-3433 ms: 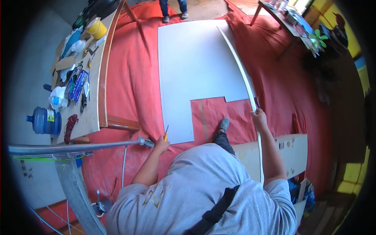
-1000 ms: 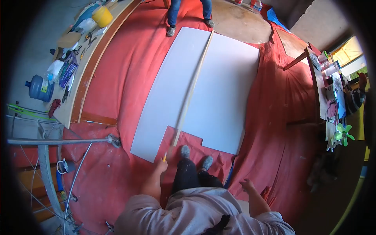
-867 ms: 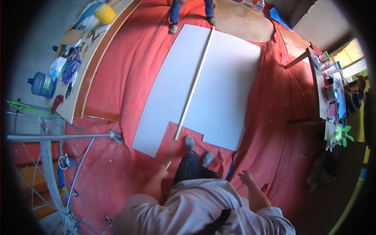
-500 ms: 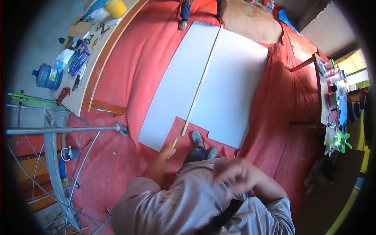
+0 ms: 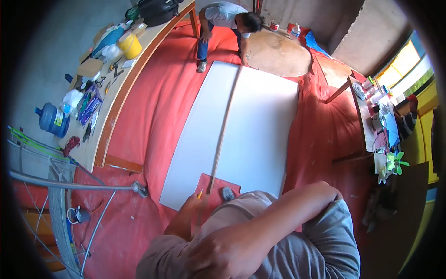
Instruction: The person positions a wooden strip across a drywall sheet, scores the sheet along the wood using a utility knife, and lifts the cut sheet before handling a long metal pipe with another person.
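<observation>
- White board (image 5: 265, 121) at centre, strip (image 5: 223, 128) along it.
- Left hand (image 5: 190, 203) closed round yellow tool (image 5: 200, 193).
- Right hand (image 5: 211, 258), near: cannot tell opening or hold.
- Bucket (image 5: 130, 45) on left table (image 5: 108, 116); contents unclear.

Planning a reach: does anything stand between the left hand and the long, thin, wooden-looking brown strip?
Nothing visible does: only red floor sheeting lies between the left hand, which holds a slim yellow tool, and the strip.
</observation>
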`<state>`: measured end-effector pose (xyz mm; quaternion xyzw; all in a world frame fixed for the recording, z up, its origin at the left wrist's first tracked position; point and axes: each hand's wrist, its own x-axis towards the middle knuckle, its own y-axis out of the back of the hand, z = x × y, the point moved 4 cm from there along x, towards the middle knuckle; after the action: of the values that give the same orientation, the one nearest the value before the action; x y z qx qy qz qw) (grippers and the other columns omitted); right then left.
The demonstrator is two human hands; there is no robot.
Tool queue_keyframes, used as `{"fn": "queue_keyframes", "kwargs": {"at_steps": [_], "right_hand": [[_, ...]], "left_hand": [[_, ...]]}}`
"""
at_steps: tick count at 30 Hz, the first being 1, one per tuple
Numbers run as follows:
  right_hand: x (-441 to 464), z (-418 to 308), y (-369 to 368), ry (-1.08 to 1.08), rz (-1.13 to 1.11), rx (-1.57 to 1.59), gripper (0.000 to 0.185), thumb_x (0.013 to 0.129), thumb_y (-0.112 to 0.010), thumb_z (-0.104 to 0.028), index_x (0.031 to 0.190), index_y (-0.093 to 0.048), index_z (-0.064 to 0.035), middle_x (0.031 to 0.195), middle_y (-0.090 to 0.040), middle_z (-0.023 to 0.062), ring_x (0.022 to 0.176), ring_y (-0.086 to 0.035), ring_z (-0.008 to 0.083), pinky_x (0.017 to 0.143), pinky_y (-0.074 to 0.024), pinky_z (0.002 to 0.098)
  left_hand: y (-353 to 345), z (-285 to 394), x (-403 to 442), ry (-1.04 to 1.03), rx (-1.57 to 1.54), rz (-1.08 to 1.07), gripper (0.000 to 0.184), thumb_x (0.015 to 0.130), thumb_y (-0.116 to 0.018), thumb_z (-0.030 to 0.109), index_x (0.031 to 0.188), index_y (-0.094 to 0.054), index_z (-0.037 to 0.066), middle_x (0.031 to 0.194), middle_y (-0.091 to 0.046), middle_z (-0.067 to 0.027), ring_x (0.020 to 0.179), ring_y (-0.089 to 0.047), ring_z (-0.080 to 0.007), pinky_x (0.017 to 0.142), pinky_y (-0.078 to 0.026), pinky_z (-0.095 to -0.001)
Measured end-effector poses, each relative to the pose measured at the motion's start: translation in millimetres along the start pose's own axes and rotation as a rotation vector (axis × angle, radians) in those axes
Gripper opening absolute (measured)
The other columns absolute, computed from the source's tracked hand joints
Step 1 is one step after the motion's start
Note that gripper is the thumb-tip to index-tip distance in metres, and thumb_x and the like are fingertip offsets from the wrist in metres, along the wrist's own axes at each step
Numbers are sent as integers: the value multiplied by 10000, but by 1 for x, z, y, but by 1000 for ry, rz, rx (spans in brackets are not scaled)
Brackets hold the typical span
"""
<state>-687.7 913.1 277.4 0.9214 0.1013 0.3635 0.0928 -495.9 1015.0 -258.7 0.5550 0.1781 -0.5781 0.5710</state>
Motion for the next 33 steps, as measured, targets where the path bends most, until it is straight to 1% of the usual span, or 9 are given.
{"fn": "queue_keyframes", "kwargs": {"at_steps": [4,7,16,18,19,21,23,27,33], "right_hand": [[29,-2,-7,252,112,164,288,836,-691,-266,879,-674,18,880,-668,180,888,-690,363,688,-548,431],[53,-13,-2,-45,-228,-100,272,826,-687,-269,861,-680,0,894,-679,174,903,-695,364,725,-557,443],[43,10,24,388,-107,-199,202,900,-637,-227,923,-695,-34,944,-696,147,914,-698,330,790,-563,456],[25,26,42,278,-388,-109,274,881,-654,-260,1063,-727,-68,1075,-710,164,982,-692,326,847,-555,454],[11,35,55,224,-524,-62,334,871,-663,-277,1132,-743,-85,1140,-717,172,1017,-689,325,876,-551,454],[-53,70,111,244,-32,188,326,928,-770,-260,1130,-699,-15,954,-700,137,870,-676,333,806,-551,417],[-119,123,178,-95,90,266,300,900,-797,-270,1086,-722,-47,992,-715,129,863,-690,307,802,-565,392],[-361,263,269,-964,484,-291,324,838,-840,-177,1094,-716,-22,1088,-712,143,944,-692,295,801,-560,377],[-603,285,282,-1744,417,-162,505,843,-827,-415,1150,-714,-31,1031,-737,171,933,-715,287,837,-566,405]], "left_hand": [[12,-17,13,-21,-104,14,523,852,-608,164,1327,-533,-42,992,-716,-245,809,-734,-334,682,-580,-426],[23,-12,44,-41,3,89,501,847,-592,167,1302,-550,-40,1027,-715,-279,851,-741,-378,724,-576,-458],[48,60,53,-138,39,86,496,854,-581,178,1303,-540,-29,1119,-680,-299,1035,-679,-428,879,-538,-485],[48,74,53,-162,51,158,519,843,-578,132,1319,-501,-62,1039,-693,-264,872,-723,-368,737,-581,-453],[46,78,53,-158,57,178,511,858,-584,167,1314,-509,-52,1083,-685,-280,952,-698,-409,810,-558,-470],[38,78,50,-135,77,200,500,888,-597,237,1304,-524,-31,1170,-670,-313,1112,-647,-489,954,-514,-504],[10,46,96,-206,325,20,508,902,-607,276,1297,-528,-33,1176,-668,-315,1120,-645,-485,959,-511,-503],[16,94,47,46,20,158,485,892,-640,305,1235,-562,-29,1149,-674,-313,1109,-653,-465,942,-518,-500],[-5,137,47,161,-102,32,449,792,-728,259,1137,-613,-5,1052,-701,-251,983,-698,-375,859,-542,-439]]}}
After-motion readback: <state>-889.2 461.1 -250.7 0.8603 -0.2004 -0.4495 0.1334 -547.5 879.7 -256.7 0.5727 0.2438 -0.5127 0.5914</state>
